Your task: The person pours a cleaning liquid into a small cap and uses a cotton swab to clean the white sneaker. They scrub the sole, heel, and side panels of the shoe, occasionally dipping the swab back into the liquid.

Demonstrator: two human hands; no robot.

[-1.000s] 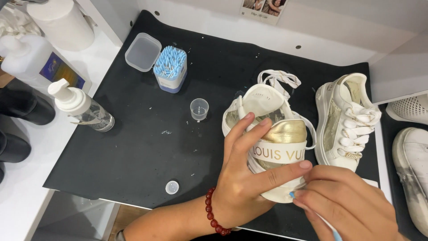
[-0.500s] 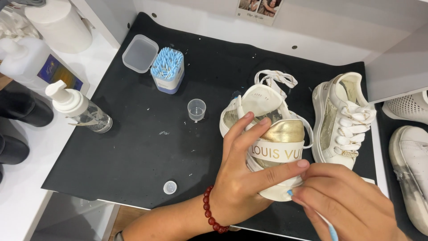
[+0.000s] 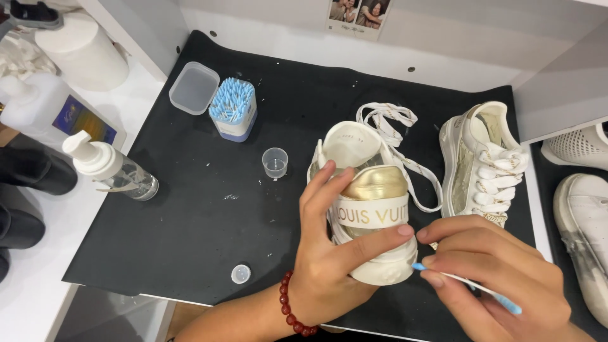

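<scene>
My left hand (image 3: 332, 253) grips a white sneaker with a gold heel tab (image 3: 370, 183), its heel turned toward me, over the black mat (image 3: 190, 209). A red bead bracelet sits on that wrist. My right hand (image 3: 494, 278) pinches a blue-stemmed cotton swab (image 3: 468, 288), with the swab's tip touching the sneaker's sole edge at the heel. The sneaker's loose laces (image 3: 389, 123) trail behind it. The matching second sneaker (image 3: 484, 158) lies on its side just to the right.
On the mat stand a box of blue cotton swabs (image 3: 233, 109), its clear lid (image 3: 193, 87), a small clear cup (image 3: 275, 163) and a small cap (image 3: 240, 273). A pump bottle (image 3: 107, 168) lies at the mat's left edge. More white shoes (image 3: 582, 221) sit at the right.
Nothing has visibly moved apart from a slight shift of the view; both hands keep the same hold on the sneaker and the swab.
</scene>
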